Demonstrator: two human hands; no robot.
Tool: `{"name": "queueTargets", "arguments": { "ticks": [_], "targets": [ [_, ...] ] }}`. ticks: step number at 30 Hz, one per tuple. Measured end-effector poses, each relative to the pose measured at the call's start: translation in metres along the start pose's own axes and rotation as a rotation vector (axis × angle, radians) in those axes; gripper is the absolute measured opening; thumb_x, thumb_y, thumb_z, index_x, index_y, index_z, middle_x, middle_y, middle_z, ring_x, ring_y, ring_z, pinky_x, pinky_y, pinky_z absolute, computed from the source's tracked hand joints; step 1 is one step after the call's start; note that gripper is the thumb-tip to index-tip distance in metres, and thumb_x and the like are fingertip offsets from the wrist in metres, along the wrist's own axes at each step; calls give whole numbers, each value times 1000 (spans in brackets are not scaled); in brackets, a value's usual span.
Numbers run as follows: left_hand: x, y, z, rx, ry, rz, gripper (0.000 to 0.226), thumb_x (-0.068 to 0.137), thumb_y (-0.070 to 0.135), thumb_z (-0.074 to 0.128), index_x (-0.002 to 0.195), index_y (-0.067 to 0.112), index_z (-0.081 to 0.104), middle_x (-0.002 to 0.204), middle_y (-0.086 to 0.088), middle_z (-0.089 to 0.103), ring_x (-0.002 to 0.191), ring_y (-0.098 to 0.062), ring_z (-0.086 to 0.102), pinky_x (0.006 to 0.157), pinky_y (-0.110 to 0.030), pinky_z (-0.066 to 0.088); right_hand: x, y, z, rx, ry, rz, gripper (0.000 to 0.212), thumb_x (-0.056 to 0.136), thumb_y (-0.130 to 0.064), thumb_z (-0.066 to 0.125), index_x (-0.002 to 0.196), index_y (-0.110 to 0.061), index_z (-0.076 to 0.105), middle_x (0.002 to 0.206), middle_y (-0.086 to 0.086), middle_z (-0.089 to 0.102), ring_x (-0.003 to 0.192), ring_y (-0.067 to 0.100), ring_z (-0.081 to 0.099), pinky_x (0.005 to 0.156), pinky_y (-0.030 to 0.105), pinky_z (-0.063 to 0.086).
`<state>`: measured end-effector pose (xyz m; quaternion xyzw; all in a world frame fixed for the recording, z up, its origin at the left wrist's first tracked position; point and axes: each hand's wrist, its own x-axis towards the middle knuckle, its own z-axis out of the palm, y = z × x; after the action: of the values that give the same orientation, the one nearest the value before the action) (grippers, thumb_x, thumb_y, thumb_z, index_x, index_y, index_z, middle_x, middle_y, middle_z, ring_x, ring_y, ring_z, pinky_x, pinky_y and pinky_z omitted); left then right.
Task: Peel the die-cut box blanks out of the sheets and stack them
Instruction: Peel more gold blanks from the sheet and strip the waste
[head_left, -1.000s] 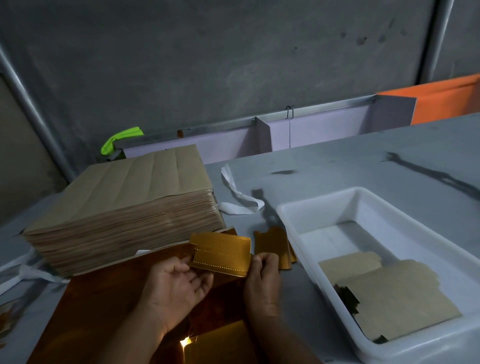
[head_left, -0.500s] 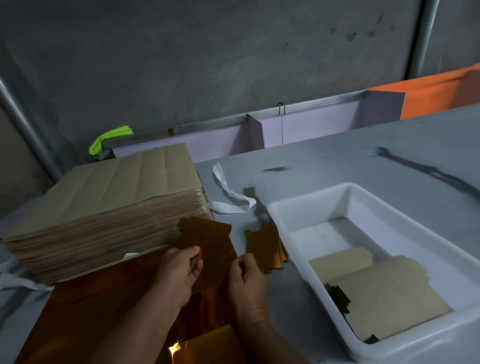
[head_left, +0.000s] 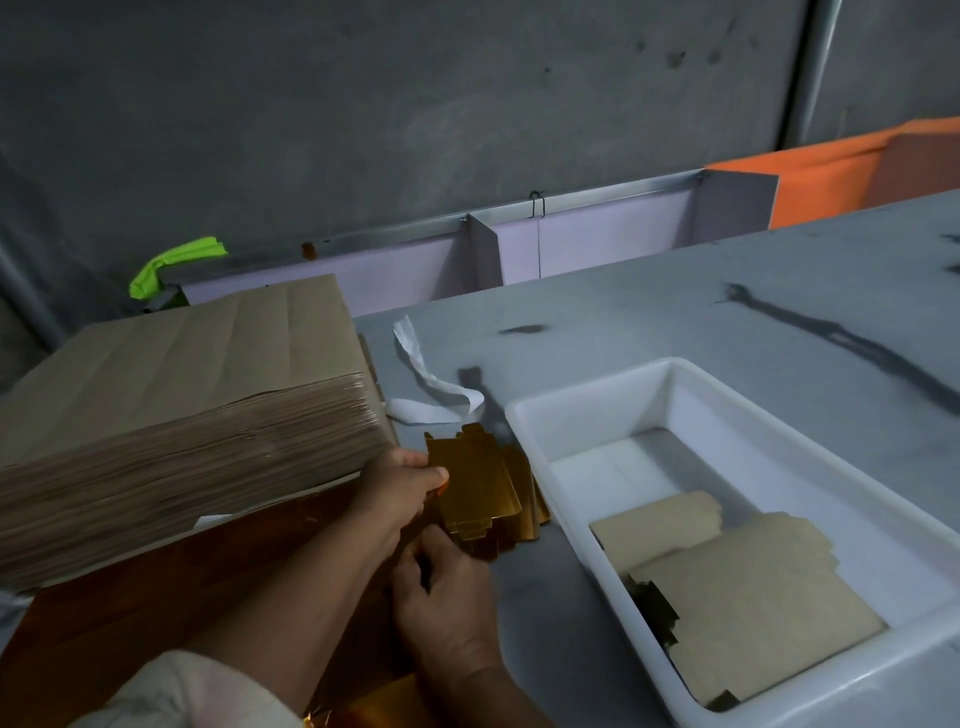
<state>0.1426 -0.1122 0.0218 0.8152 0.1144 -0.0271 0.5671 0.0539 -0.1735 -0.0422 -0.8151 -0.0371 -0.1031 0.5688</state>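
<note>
Beside the white tray (head_left: 587, 387), the left hand (head_left: 397, 486) is pinching a gold blank (head_left: 470, 480); the right hand (head_left: 449, 603) is curling near it, grip unclear; grey table (head_left: 623, 317), concrete wall (head_left: 415, 104).

Foil blank (head_left: 470, 483) is showing a glossy, gold metallic face; the large sheet (head_left: 104, 623) is gleaming a reflective copper. Stacked sheets (head_left: 176, 395) and binned blanks (head_left: 753, 587) are presenting matt brown paper backs. The tub (head_left: 613, 410) is showing smooth white plastic; the table (head_left: 649, 322) is looking matt grey and smudged.
</note>
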Motion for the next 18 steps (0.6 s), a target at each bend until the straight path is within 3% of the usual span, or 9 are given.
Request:
{"name": "queueTargets", "arguments": {
  "ticks": [4, 7, 10, 15, 18],
  "targets": [
    [6, -3, 6, 111, -61, -17, 21, 87, 7, 67, 107, 10, 60, 97, -5, 68, 83, -15, 66, 58, -19, 45, 0, 0, -1, -8, -14, 0, 12, 82, -46, 38, 75, -46, 48, 65, -22, 55, 61, -1, 51, 50, 16, 29],
    [8, -4, 10, 104, -128, -61, 24, 90, 4, 64, 113, 3, 58, 94, -7, 66, 75, -15, 66, 51, -15, 49, 1, -1, 0, -29, -16, -18, 11, 81, -49, 35, 79, -48, 46, 65, -29, 53, 60, 0, 51, 48, 16, 28],
    [6, -6, 10, 109, -164, -72, 25, 91, 4, 62, 116, 0, 58, 99, -14, 67, 80, -23, 68, 71, -25, 55, 1, 0, 1, -43, -1, -51, 12, 80, -49, 35, 87, -46, 45, 60, -21, 52, 58, 3, 50, 46, 16, 27],
    [-11, -6, -12, 166, -46, 25, 17, 92, 8, 61, 109, 9, 64, 99, -7, 69, 81, -15, 67, 48, -11, 43, -1, 0, 2, -69, 4, -29, 14, 81, -44, 39, 76, -33, 45, 59, -7, 49, 56, 2, 50, 47, 17, 29],
    [-24, -10, -33, 184, -2, 60, 15, 92, 10, 60, 105, 14, 65, 98, -2, 69, 83, -12, 68, 50, -15, 39, -1, -1, 1, -91, -8, -8, 15, 82, -41, 41, 73, -31, 46, 63, -3, 54, 57, 6, 52, 50, 22, 36]
  ]
}}
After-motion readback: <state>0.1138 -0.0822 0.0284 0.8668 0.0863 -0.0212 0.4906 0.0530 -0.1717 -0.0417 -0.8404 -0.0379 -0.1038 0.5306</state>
